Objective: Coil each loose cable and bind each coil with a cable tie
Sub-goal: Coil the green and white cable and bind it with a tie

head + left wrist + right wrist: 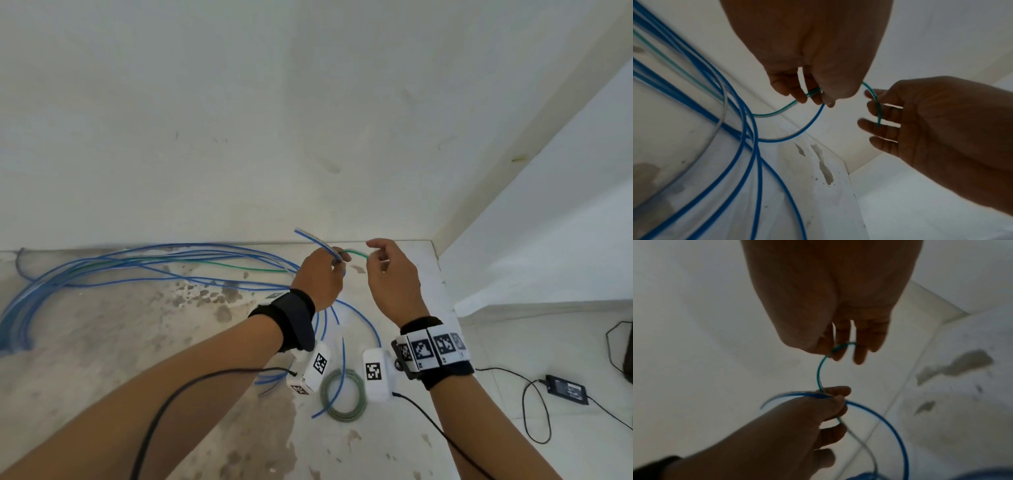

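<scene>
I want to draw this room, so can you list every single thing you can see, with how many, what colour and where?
Blue cables: several, I cannot count them, blue, loose on the stained floor, one end pinched up in the air.
Green cable: one, green, strung between the two hands.
Coiled cable: one coil, grey-green, on the floor between the wrists; whether it is tied I cannot tell.
Power adapter: one, black, on the floor at the right, with black cords.
Wall: pale, marked, behind everything.
Left hand: pinches a blue cable and the green cable together.
Right hand: pinches the green cable's free end.
</scene>
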{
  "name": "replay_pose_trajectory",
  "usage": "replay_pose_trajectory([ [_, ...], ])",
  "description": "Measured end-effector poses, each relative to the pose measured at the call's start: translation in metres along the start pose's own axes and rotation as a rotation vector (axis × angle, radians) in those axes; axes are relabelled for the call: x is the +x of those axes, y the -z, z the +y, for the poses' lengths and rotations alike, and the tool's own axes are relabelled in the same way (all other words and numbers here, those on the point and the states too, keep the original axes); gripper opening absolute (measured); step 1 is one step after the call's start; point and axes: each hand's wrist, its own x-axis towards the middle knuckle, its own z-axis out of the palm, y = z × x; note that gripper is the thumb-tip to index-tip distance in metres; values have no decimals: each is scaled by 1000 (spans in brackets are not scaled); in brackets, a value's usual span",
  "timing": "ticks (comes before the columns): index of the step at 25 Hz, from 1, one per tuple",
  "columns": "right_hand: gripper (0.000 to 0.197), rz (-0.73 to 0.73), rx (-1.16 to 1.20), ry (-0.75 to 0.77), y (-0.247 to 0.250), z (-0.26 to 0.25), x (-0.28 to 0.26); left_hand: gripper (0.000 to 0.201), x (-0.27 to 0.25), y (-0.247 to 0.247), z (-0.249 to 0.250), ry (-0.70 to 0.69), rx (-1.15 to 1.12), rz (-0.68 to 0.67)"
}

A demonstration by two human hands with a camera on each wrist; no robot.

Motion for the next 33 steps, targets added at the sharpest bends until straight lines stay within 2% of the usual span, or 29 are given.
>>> replay_pose_trajectory([
  [2, 30, -211, -237, 23, 1, -10, 2, 22, -8, 5, -5, 12, 11, 33],
  [4, 30, -330, -214, 15, 0, -25, -1, 30, -13, 10, -8, 43, -34, 48],
  [6, 28, -288, -107, 51, -2, -41, -3, 27, -15, 19, -11, 130, -109, 73],
  [8, 27, -192, 66, 117, 0, -55, -1, 43, -12, 30, -16, 260, -78, 45],
  [9, 26, -159, 157, 149, 2, -63, 1, 49, -13, 36, -20, 349, -28, -42],
  [10, 25, -141, 230, 174, 5, -72, 3, 46, -17, 45, -21, 439, -6, -174],
  [11, 25, -140, 282, 194, 7, -81, 6, 37, -25, 56, -18, 510, -56, -323],
  [12, 24, -153, 322, 204, 10, -90, 8, 29, -34, 68, -15, 545, -131, -417],
  [13, 25, -170, 355, 208, 13, -99, 9, 27, -40, 81, -11, 512, -159, -434],
  [14, 25, -192, 384, 212, 16, -106, 9, 26, -41, 92, -9, 410, -180, -340],
  [16, 27, -254, 431, 233, 18, -118, 9, 18, -31, 114, -6, 193, -138, 97],
  [17, 28, -302, 452, 251, 16, -123, 6, 17, -25, 125, -4, 126, -99, 238],
  [18, 29, -362, 479, 273, 12, -129, 2, 29, -20, 136, -1, 88, -64, 278],
  [19, 31, -427, 516, 292, 9, -136, -2, 38, -15, 142, 1, 78, -25, 207],
  [20, 33, -492, 569, 307, 4, -143, -7, 37, -12, 147, 3, 76, 10, 118],
  [22, 30, -557, 734, 308, 2, -156, -15, 11, -7, 150, -4, 128, 17, 19],
  [23, 28, -518, 785, 300, 3, -159, -17, 10, -6, 152, -12, 152, 16, 31],
  [24, 27, -420, 734, 294, 4, -158, -16, 15, -5, 154, -22, 163, 44, 58],
  [26, 26, -215, 338, 284, 0, -147, -14, 22, -11, 164, -39, 155, 71, 102],
  [27, 25, -199, 127, 262, -5, -136, -12, 23, -14, 167, -41, 138, 57, 113],
  [29, 24, -295, -97, 193, -29, -121, -16, 26, -22, 180, -38, 97, 35, 140],
  [31, 25, -390, -169, 183, -60, -117, -20, 27, -31, 195, -35, 30, 14, 186],
  [33, 46, -461, -213, 253, -94, -122, -20, 26, -42, 209, -31, -73, -7, 179],
])
